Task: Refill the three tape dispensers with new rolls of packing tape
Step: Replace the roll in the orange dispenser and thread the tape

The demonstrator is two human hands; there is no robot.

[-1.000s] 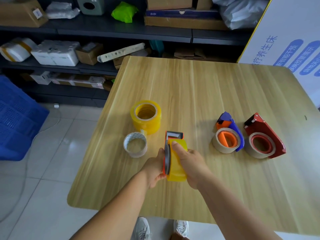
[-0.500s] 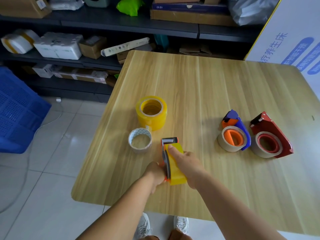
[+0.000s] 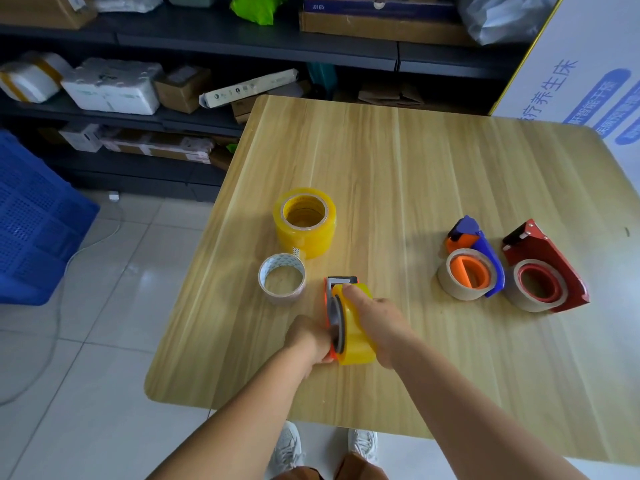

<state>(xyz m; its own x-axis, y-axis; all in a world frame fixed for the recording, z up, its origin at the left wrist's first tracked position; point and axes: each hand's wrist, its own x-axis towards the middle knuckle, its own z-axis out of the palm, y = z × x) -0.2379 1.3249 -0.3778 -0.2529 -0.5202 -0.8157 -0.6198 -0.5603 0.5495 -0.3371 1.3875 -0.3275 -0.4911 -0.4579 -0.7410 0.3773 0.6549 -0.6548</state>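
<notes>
The right hand [image 3: 379, 323] is gripping the yellow roll [image 3: 355, 336], forefinger lying along its top; the left hand [image 3: 308, 339] is clutching the orange dispenser [image 3: 329, 306], near the table's [image 3: 398, 174] front-left corner. Pushed crooked, the roll may jam or slip off. "KB101" is showing on a shelf box [image 3: 346, 6].

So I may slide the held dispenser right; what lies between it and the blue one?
Head view: only bare wooden table lies between the orange dispenser with yellow tape and the blue-and-orange dispenser.
</notes>
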